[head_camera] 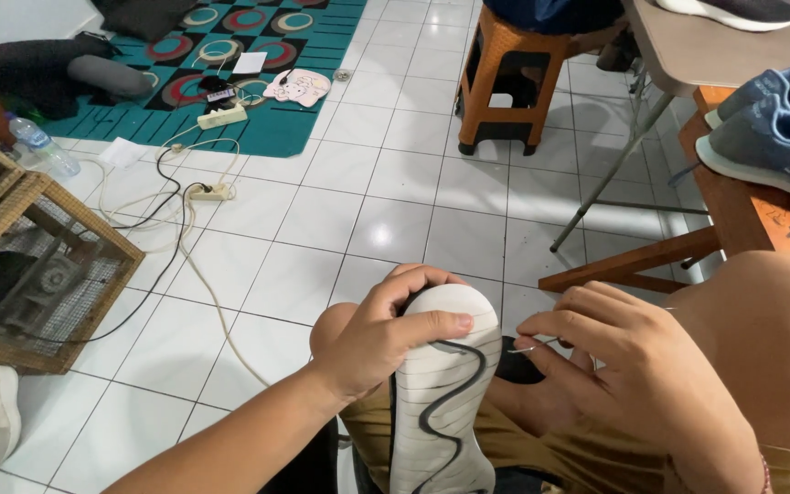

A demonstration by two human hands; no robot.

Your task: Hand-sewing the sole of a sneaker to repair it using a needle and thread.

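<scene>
Sole-up shoe (443, 402) on your lap, left hand (378, 340) gripping its toe, right hand (624, 366) pinching a needle (525, 348) at the shoe's edge.

Left hand is clenched round the toe, thumb flat across the white sole; right fingertips are pinched shut on the thin needle just right of the sole, thread too fine to see. Judgement: keep your thumb pressing the sole steady, push the needle away from your left fingers, pull straight, small bites near the rim. Beyond your hands: orange plastic stool (512, 78) ahead; grey-blue sneakers (774, 128) on the wooden bench up right; wire-mesh cage (34, 265) far left; white power strips (221, 117) with cables and a clear water bottle (40, 146) further left; white paper slips on the teal circle-pattern rug (258, 87), print unreadable.
</scene>
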